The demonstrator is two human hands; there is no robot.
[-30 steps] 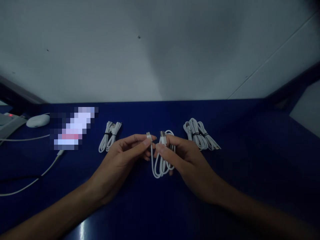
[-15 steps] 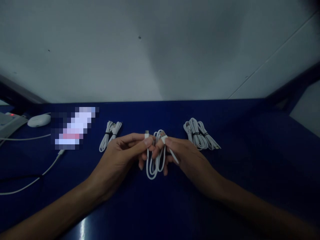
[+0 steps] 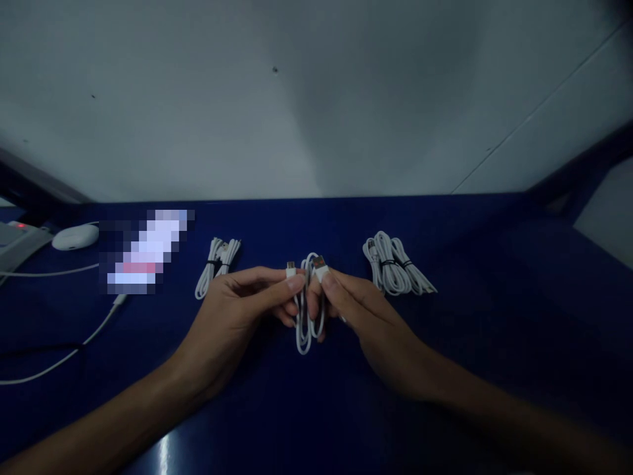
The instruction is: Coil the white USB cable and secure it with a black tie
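A white USB cable (image 3: 303,340) hangs in loose loops between my two hands, above the blue table. My left hand (image 3: 247,303) is closed, pinching the cable's smaller plug (image 3: 291,269) between thumb and forefinger with its metal tip up. Pinched in my right hand (image 3: 363,303) is the wider USB plug (image 3: 320,265), also tip up, its metal end showing an orange-brown inside. The fingertips of both hands curl behind the loops and are partly hidden.
Behind my left hand lies a tied white cable bundle (image 3: 217,260). More tied white cables (image 3: 393,264) lie behind my right hand. At left are a blurred-out phone (image 3: 153,247) on a charging cord (image 3: 101,330), a white earbud case (image 3: 76,237) and a power strip (image 3: 22,241). A pale wall (image 3: 198,119) rises behind.
My right hand has turned the wider plug so its metal end shows more. The cable loops have drawn closer together, and the loose strand by my right hand is now mostly hidden.
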